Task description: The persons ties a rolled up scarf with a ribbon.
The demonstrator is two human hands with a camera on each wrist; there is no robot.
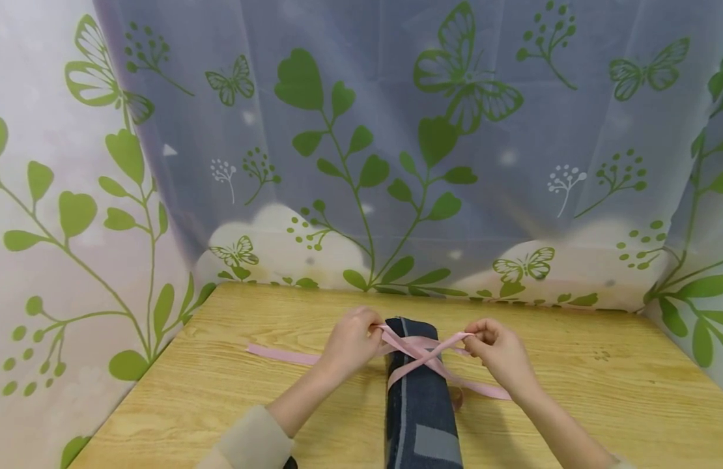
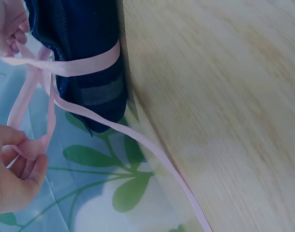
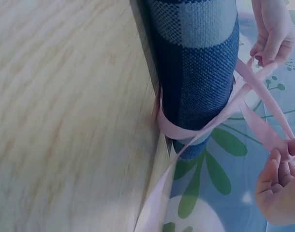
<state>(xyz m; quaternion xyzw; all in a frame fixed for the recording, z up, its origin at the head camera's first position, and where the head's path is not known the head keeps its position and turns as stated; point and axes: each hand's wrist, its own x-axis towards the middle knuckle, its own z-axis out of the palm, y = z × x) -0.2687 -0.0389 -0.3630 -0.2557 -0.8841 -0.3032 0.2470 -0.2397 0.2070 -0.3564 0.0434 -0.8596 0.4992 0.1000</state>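
A rolled dark blue woven cloth (image 1: pixel 427 410) with grey-blue blocks lies on the wooden table, pointing away from me. Pink ribbon (image 1: pixel 421 354) wraps round its far part and crosses over the top. My left hand (image 1: pixel 352 342) pinches one folded length of the ribbon at the left of the roll. On the other side, my right hand (image 1: pixel 502 355) pinches another length between thumb and fingers. Both held lengths are raised above the roll and cross between the hands. In the left wrist view, the ribbon (image 2: pixel 89 65) lies flat round the roll (image 2: pixel 89 29).
One loose ribbon tail (image 1: pixel 282 355) stretches left over the wooden table (image 1: pixel 221 404); another tail (image 1: pixel 484 389) points right. Behind the table's far edge hangs a blue-grey curtain (image 1: pixel 385 215) printed with green leaves and butterflies.
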